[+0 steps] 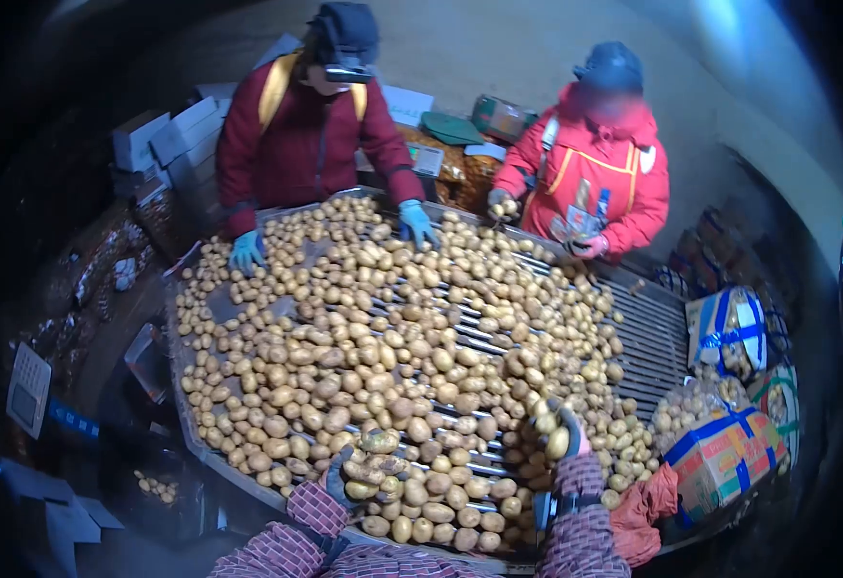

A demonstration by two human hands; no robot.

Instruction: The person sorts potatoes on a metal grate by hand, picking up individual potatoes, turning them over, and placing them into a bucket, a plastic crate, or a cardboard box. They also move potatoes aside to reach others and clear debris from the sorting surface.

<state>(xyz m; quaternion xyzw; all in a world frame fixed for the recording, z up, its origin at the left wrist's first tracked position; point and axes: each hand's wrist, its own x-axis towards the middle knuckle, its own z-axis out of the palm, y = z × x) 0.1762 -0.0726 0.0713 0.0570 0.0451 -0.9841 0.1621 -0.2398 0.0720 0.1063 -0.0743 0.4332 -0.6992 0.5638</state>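
Observation:
Many potatoes (344, 328) cover a slatted metal sorting table (650, 332) in front of me. My left hand (338, 480), in a grey glove at the near edge, is closed around several potatoes (375, 469), some of them brownish and irregular. Farther right, my right hand (573, 432) wears a grey and pink glove and grips a few potatoes (552, 433) just above the pile. The undersides of both handfuls are hidden.
Across the table, one person (315, 144) reaches blue-gloved hands into the potatoes. Another person (595, 164), in red, holds potatoes and a clear plastic bag. A taped carton (725, 458) and filled bags stand at the right. A digital scale (28, 390) is at the left.

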